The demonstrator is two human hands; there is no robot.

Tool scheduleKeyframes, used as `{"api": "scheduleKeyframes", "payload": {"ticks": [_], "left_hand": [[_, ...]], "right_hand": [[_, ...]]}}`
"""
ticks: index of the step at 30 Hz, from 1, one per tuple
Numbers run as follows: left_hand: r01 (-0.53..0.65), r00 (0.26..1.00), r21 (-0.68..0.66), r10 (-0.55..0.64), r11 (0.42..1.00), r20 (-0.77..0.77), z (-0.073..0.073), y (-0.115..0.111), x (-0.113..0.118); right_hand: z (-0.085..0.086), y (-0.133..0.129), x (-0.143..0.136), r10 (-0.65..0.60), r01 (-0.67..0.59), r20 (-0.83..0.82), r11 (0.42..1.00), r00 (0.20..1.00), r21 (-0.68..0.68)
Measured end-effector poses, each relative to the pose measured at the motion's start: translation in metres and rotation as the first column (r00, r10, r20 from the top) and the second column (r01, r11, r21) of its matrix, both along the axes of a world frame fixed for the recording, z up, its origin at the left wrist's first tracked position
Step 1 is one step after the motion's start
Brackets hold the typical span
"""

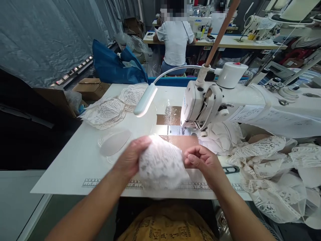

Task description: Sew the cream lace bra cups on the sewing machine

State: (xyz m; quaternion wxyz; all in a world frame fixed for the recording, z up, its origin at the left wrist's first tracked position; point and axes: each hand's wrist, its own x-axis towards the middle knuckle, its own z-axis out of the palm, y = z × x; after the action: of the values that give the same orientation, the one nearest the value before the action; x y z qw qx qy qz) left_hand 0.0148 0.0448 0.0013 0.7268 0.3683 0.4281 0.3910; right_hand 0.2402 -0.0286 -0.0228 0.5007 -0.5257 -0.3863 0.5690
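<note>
A white lace bra cup [163, 164], slightly blurred, is held up over the table in front of the sewing machine [200, 103]. My left hand [136, 154] grips its left edge, thumb on top. By the cup's right edge, my right hand [200, 159] is closed in a pinch; what lies between its fingertips is too small to make out. A smooth pale cup piece [115, 143] with lace beneath lies left of my left hand. Just right of my right wrist, a dark slotted tool [231, 170] rests on the table.
Lace cups [105, 112] are stacked at the table's back left. A heap of lace pieces [276, 180] hangs over the right side. A lamp [146, 100] on a bent neck reaches over the table. A person [174, 42] sits at another table behind.
</note>
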Motion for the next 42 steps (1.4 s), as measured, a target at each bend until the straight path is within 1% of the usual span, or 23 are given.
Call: {"api": "scheduleKeyframes", "payload": {"ticks": [1,2,3,4,5,6,7,8,9,10,12,14,16,19,21,23,26,28,30,32,34,38,42], "left_hand": [[-0.111,0.990,0.093,0.119,0.989,-0.082,0.007,0.008,-0.009],[-0.190,0.955,0.228,0.234,0.955,-0.183,0.014,0.016,-0.016],[-0.211,0.891,0.397,0.343,0.894,-0.299,0.019,0.023,-0.020],[-0.151,0.811,0.561,0.426,0.814,-0.400,0.021,0.029,-0.020],[-0.019,0.728,0.692,0.484,0.722,-0.485,0.021,0.034,-0.016],[0.162,0.640,0.766,0.525,0.622,-0.561,0.017,0.038,-0.007],[0.361,0.574,0.771,0.527,0.524,-0.627,0.011,0.040,0.006],[0.544,0.496,0.723,0.532,0.425,-0.686,0.002,0.041,0.021],[0.700,0.385,0.624,0.553,0.347,-0.739,-0.009,0.040,0.038],[0.829,0.268,0.477,0.542,0.292,-0.797,-0.019,0.038,0.054],[0.886,0.227,0.393,0.511,0.245,-0.829,-0.038,0.031,0.080],[0.908,0.216,0.358,0.489,0.217,-0.845,-0.049,0.022,0.095],[0.930,0.189,0.312,0.478,0.192,-0.858,-0.049,0.013,0.099],[0.964,0.128,0.216,0.442,0.155,-0.888,-0.038,0.008,0.096],[0.970,0.124,0.196,0.403,0.143,-0.907,-0.026,0.010,0.091],[0.961,0.165,0.223,0.309,0.163,-0.937,-0.015,0.017,0.084],[0.924,0.308,0.316,0.073,0.215,-0.949,-0.009,0.031,0.072],[0.891,0.406,0.401,0.019,0.215,-0.913,-0.014,0.038,0.066],[0.865,0.461,0.469,0.090,0.175,-0.883,-0.024,0.042,0.064],[0.861,0.468,0.491,0.174,0.128,-0.866,-0.034,0.045,0.065],[0.866,0.465,0.492,0.216,0.093,-0.859,-0.041,0.049,0.067],[0.867,0.470,0.495,0.227,0.064,-0.853,-0.044,0.061,0.071],[0.846,0.507,0.531,0.240,0.047,-0.828,-0.048,0.069,0.070]], "right_hand": [[0.002,0.000,0.006,-0.015,0.015,0.032,1.000,0.999,-0.003],[0.005,0.000,0.012,-0.016,0.016,0.080,1.000,0.997,-0.001],[0.007,0.000,0.017,-0.008,0.007,0.139,1.000,0.990,0.007],[0.010,0.001,0.022,0.004,-0.007,0.205,1.000,0.979,0.015],[0.012,0.003,0.025,0.017,-0.025,0.275,0.999,0.961,0.024],[0.014,0.005,0.028,0.031,-0.047,0.352,0.998,0.936,0.038],[0.017,0.009,0.029,0.041,-0.073,0.436,0.996,0.899,0.057],[0.019,0.013,0.029,0.046,-0.104,0.523,0.991,0.851,0.082],[0.020,0.017,0.029,0.048,-0.140,0.606,0.985,0.794,0.105],[0.021,0.022,0.029,0.050,-0.178,0.679,0.977,0.733,0.121],[0.020,0.032,0.028,0.047,-0.234,0.791,0.964,0.610,0.123],[0.016,0.038,0.027,0.047,-0.263,0.861,0.959,0.507,0.103],[0.010,0.041,0.025,0.054,-0.301,0.902,0.950,0.429,0.086],[-0.001,0.041,0.019,0.071,-0.365,0.939,0.929,0.337,0.060],[-0.008,0.039,0.015,0.068,-0.380,0.969,0.925,0.236,0.028],[-0.013,0.038,0.012,0.047,-0.392,0.992,0.920,0.117,0.002],[-0.019,0.037,0.010,-0.003,-0.420,1.000,0.908,-0.003,0.002],[-0.021,0.038,0.010,-0.031,-0.416,0.998,0.909,-0.047,0.009],[-0.021,0.039,0.009,-0.058,-0.401,0.995,0.916,-0.083,0.020],[-0.021,0.042,0.008,-0.073,-0.389,0.991,0.921,-0.111,0.025],[-0.020,0.045,0.006,-0.068,-0.369,0.989,0.929,-0.132,0.014],[-0.020,0.051,0.002,-0.046,-0.317,0.985,0.948,-0.166,-0.009],[-0.021,0.053,0.001,-0.038,-0.307,0.986,0.952,-0.162,-0.013]]}}
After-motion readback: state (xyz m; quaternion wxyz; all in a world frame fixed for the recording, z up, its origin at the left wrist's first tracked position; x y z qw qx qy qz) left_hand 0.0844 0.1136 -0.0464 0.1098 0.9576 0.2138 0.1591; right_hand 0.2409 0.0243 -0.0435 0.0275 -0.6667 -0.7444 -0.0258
